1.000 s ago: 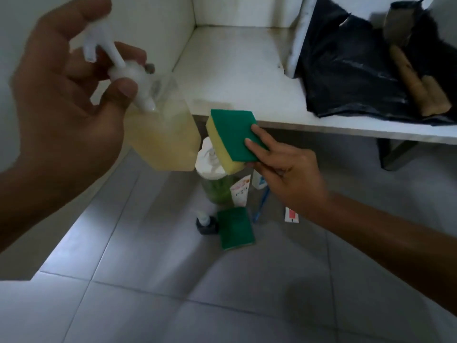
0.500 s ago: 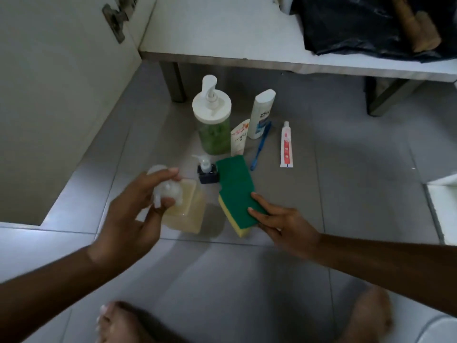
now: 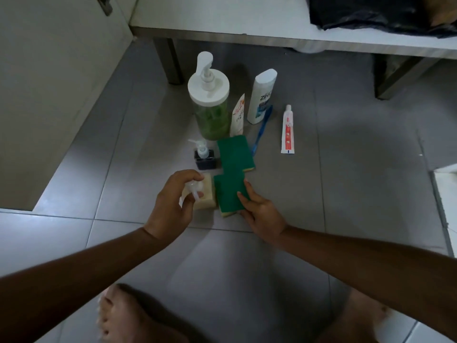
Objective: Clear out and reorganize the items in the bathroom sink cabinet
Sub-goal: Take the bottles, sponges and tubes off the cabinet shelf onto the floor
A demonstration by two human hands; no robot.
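Note:
My left hand (image 3: 173, 206) grips the white pump top of a square soap bottle (image 3: 206, 196) with pale yellow liquid, which stands on the grey floor tile. My right hand (image 3: 259, 211) holds a green and yellow sponge (image 3: 228, 194) flat against the floor, right beside that bottle. A second green sponge (image 3: 236, 153) lies just beyond it, touching its far edge. Behind stand a small dark pump bottle (image 3: 204, 157), a tall pump dispenser with green contents (image 3: 210, 100), a white tube (image 3: 238, 116), a white shampoo bottle (image 3: 262, 95), a blue toothbrush (image 3: 261, 132) and a toothpaste tube (image 3: 287, 131).
The white cabinet shelf (image 3: 247, 18) runs across the top on metal legs (image 3: 170, 60), with a black plastic bag (image 3: 383, 13) on it. A white cabinet door (image 3: 49, 82) stands at the left. My bare feet (image 3: 123, 315) rest on the tiles at the bottom.
Both hands came down from shelf height to the floor, carrying the soap bottle and the sponge. The bottle and sponge now rest on the tile next to the other items.

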